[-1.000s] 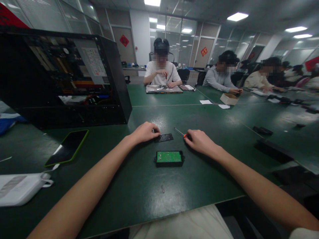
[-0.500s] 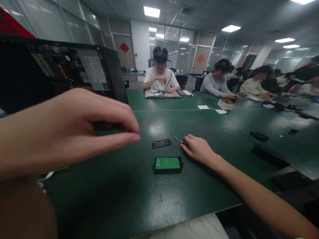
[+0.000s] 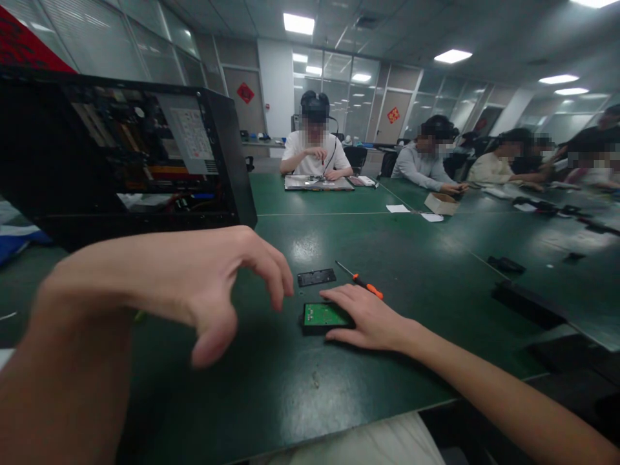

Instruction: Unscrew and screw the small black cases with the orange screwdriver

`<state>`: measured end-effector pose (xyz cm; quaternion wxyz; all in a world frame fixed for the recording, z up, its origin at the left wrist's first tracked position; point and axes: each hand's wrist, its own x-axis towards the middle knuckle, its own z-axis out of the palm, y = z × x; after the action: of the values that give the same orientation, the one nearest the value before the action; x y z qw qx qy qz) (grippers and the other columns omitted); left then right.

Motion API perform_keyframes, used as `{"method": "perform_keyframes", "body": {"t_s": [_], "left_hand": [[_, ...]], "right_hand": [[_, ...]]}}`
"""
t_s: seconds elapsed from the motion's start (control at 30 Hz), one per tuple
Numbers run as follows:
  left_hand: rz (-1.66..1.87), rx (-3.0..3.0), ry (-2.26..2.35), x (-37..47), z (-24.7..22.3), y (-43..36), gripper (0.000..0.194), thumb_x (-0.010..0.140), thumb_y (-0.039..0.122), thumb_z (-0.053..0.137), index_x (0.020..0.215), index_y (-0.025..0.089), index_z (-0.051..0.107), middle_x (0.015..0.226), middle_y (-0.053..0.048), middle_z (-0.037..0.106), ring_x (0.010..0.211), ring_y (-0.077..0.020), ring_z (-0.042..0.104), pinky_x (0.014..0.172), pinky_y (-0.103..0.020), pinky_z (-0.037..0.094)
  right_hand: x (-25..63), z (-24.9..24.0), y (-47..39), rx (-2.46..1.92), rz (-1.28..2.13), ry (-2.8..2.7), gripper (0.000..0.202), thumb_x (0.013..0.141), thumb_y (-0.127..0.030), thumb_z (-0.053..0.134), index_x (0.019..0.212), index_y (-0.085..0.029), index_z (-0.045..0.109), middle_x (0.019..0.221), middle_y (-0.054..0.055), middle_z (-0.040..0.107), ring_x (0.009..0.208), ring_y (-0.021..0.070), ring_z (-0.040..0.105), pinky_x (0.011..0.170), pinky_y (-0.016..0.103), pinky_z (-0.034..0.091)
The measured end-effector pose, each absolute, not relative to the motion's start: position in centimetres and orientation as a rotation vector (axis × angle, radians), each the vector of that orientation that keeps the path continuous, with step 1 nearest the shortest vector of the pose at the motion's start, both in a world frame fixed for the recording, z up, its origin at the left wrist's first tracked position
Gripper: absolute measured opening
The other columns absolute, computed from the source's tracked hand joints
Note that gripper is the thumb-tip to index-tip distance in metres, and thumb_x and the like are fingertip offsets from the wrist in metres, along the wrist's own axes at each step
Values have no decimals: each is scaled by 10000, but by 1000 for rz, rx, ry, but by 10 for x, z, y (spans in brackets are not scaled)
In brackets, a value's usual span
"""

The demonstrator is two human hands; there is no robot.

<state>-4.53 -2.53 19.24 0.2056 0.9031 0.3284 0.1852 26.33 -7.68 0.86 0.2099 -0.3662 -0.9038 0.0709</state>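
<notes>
The step in hand is judged to be the taking up of the black housing (image 3: 314,330), which lies on the counter (image 3: 300,387) with its green circuit board (image 3: 320,314) exposed. The housing's right end is spanned by the right hand (image 3: 371,318): the fingers are extended along the far edge, and the thumb is placed at the near side. Whether a firm grip has been made cannot be told. The left hand (image 3: 208,278) is held above the counter, left of the housing, with thumb and fingers spread and nothing held.

For the next move, even closure on the housing's edges is called for, with pressure kept off the board.

Compared with half a second ago, the screwdriver (image 3: 368,286) has been released by the right hand and is left beside the cover plate (image 3: 316,278). The left fingers, formerly drawn nearly together, have been opened.
</notes>
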Motion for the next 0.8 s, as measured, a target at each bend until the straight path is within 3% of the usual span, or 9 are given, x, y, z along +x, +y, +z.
{"method": "perform_keyframes", "body": {"t_s": [0.03, 0.1, 0.17, 0.27, 0.33, 0.43, 0.53, 0.6, 0.8], "left_hand": [[256, 2504, 804, -38, 191, -19, 240, 625, 444, 821, 745, 239, 786, 836, -18, 737, 839, -274, 700, 735, -294, 573], [107, 2444, 660, -26, 182, -5, 323, 768, 526, 711, 746, 212, 787, 871, -48, 755, 853, -266, 704, 791, -298, 563], [250, 2405, 705, -19, 169, 13, 546, 943, 576, 480, 672, 183, 746, 784, -70, 736, 764, -229, 682, 806, -301, 553], [459, 2468, 755, -13, 153, 36, 579, 1016, 440, 325, 700, 185, 738, 749, -56, 720, 714, -197, 659, 779, -287, 545], [600, 2548, 762, -10, 146, 45, 355, 923, 285, 444, 913, 190, 786, 938, -44, 762, 873, -202, 685, 835, -284, 540], [821, 2543, 822, -8, 137, 51, 463, 694, 119, 499, 1060, 182, 776, 920, -27, 764, 821, -182, 684, 751, -264, 534], [1099, 2420, 915, -7, 124, 54, 275, 599, 112, 429, 620, 170, 697, 539, -6, 609, 532, -139, 552, 547, -244, 421], [1256, 2337, 867, -5, 115, 54, 185, 551, 128, 409, 463, 183, 561, 449, -4, 508, 473, -126, 469, 496, -248, 335], [1164, 2222, 848, 8, 82, 37, 174, 577, 129, 401, 467, 181, 525, 456, -1, 476, 484, -126, 448, 505, -251, 320]], "right_hand": [[264, 9, -77, -1026, 199, -2501, 711, 949, -566, 651, 1513, -180, 458, 1422, 170, 610, 1291, 301, 592, 1095, 485, 482], [264, 11, -77, -1039, 198, -2482, 689, 945, -552, 658, 1498, -184, 474, 1412, 166, 617, 1288, 298, 595, 1093, 485, 484], [264, 11, -78, -1050, 195, -2474, 670, 942, -540, 662, 1479, -178, 491, 1402, 166, 623, 1287, 295, 596, 1093, 480, 485], [263, 10, -79, -1055, 196, -2475, 652, 937, -522, 669, 1457, -161, 512, 1393, 167, 629, 1280, 292, 599, 1097, 475, 483], [263, 10, -79, -1054, 193, -2471, 638, 936, -508, 671, 1446, -157, 521, 1387, 164, 633, 1268, 289, 604, 1093, 474, 487], [263, 10, -79, -1060, 193, -2465, 619, 937, -491, 672, 1437, -157, 526, 1377, 161, 637, 1258, 284, 609, 1089, 475, 490], [264, 10, -79, -1062, 199, -2467, 615, 936, -485, 674, 1440, -166, 524, 1374, 159, 638, 1261, 288, 606, 1090, 479, 488], [263, 9, -79, -1060, 200, -2472, 613, 935, -490, 674, 1440, -174, 527, 1375, 157, 639, 1260, 291, 606, 1090, 481, 487], [262, 6, -79, -1024, 199, -2489, 616, 937, -497, 673, 1441, -174, 526, 1374, 154, 638, 1258, 288, 603, 1100, 470, 480]]}}
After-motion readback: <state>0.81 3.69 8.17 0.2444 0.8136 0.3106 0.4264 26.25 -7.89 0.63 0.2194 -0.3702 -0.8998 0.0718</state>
